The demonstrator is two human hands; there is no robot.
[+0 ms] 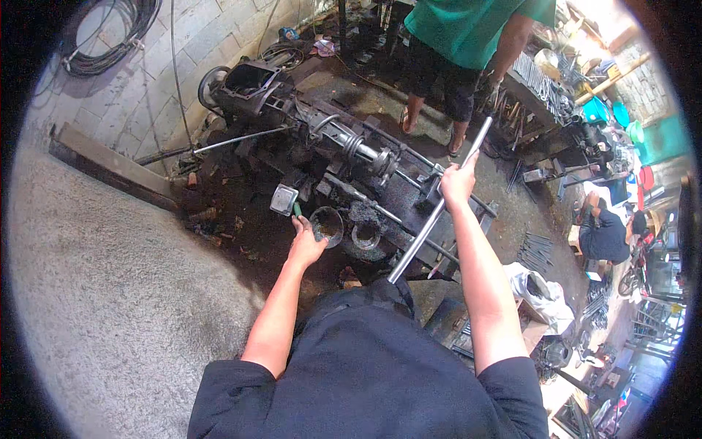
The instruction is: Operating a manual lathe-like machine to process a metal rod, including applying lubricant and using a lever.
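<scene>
My right hand (458, 183) is wrapped around a long, straight metal rod (425, 230). The rod slants from beside the far person's legs back toward my chest, over the right end of a greasy lathe-like machine (351, 143). My left hand (307, 244) reaches forward with its thumb apart from the stretched fingers. Its fingertips touch a small green handle (297, 209) next to a pale grey square box (284, 199). Close to the left thumb sits a round metal bowl (326, 225) with dark contents. Another round container (365, 235) stands to its right.
A person in a green shirt (468, 33) stands beyond the machine. Another person (605, 230) is low down at the far right. A metal beam (110, 164) lies along the left wall, and several dark rods (536, 251) lie on the floor. White cloth (545, 296) is near my right elbow.
</scene>
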